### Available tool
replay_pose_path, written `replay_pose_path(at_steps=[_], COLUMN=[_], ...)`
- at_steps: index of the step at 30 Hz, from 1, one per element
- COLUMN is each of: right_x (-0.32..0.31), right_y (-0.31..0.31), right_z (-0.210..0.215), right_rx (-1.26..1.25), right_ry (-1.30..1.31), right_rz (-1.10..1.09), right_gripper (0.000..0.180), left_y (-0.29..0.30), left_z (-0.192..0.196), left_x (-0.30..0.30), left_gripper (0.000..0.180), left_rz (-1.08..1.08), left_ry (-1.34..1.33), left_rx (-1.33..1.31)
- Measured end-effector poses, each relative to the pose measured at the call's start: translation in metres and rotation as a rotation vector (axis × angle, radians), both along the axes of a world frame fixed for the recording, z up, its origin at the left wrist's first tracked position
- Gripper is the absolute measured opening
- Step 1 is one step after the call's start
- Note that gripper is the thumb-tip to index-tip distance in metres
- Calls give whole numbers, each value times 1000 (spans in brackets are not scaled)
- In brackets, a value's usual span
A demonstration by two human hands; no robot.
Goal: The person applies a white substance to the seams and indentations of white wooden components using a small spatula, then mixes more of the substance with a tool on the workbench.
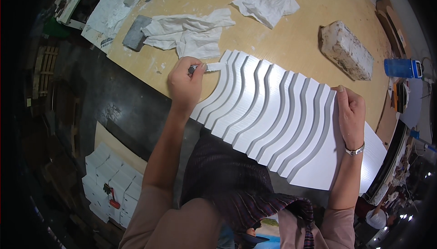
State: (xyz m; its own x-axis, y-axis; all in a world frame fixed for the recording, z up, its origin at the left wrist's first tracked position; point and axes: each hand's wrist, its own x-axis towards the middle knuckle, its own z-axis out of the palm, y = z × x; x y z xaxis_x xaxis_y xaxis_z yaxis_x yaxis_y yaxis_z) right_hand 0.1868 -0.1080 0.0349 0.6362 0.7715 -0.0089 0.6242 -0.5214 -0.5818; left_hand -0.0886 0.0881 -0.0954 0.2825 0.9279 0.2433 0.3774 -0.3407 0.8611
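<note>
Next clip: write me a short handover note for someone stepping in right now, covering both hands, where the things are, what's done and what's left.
Left hand: pinches a small putty knife, its blade at the far left corner of the white wavy panel.
Right hand: grips the panel's right edge, steadying it.
Panel lies on the wooden table, its near edge overhanging.
Nearby: crumpled white rags, a grey block, a white-crusted brick.
Done: cannot tell how many grooves are treated; the panel looks evenly white.
Left: probably the remaining ridges rightward from the blade.

White wavy-ribbed panel (273,112)
</note>
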Motion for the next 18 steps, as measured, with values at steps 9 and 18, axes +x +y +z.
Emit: replay_pose_path(at_steps=[9,18], right_x=[-2,1], right_y=[1,-1], right_z=[2,-1], right_rx=[3,-4], right_ry=[9,12], right_rz=[-5,1], right_gripper=[40,42], left_y=[-10,-5], left_z=[-3,-10], left_x=[-18,-9], left_gripper=[4,6], left_rz=[-138,-125], left_ry=[-20,-30], left_rx=[-232,-228])
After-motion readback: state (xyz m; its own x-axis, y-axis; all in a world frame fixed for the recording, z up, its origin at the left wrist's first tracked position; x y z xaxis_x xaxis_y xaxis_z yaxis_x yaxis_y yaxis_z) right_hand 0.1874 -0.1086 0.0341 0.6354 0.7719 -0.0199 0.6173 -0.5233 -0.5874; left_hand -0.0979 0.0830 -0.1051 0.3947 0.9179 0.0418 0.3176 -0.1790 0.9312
